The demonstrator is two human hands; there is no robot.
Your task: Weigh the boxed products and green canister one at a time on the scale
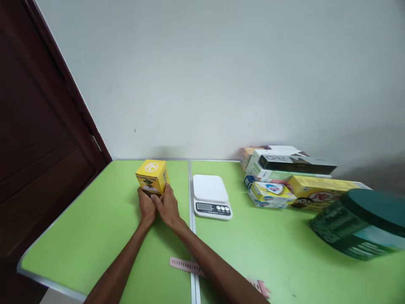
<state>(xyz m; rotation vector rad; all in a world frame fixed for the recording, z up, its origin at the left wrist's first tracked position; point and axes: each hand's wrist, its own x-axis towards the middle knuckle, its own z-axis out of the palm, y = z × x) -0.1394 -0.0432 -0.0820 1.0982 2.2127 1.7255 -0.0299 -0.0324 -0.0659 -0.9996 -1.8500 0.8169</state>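
A small yellow cardboard box [151, 168] with a round white logo on top and "COME ON" on its front is on the left half of the green table [95, 219]. My left hand [147, 207] grips its lower front and left side. At the lower right side is my right hand [169, 207], its fingers against the box and its thumb near the left hand. The box's lower front is hidden by my hands. Just right of them lies a white kitchen scale [210, 190] with a grey display and several buttons.
At the right rear are stacked boxes [294, 165], a yellow-and-white soap pack [272, 195] and a long yellow box [322, 192]. A large dark green tub [360, 223] stands at the right. A pink watch strap [183, 265] lies partly under my right forearm. A wall borders the table's back.
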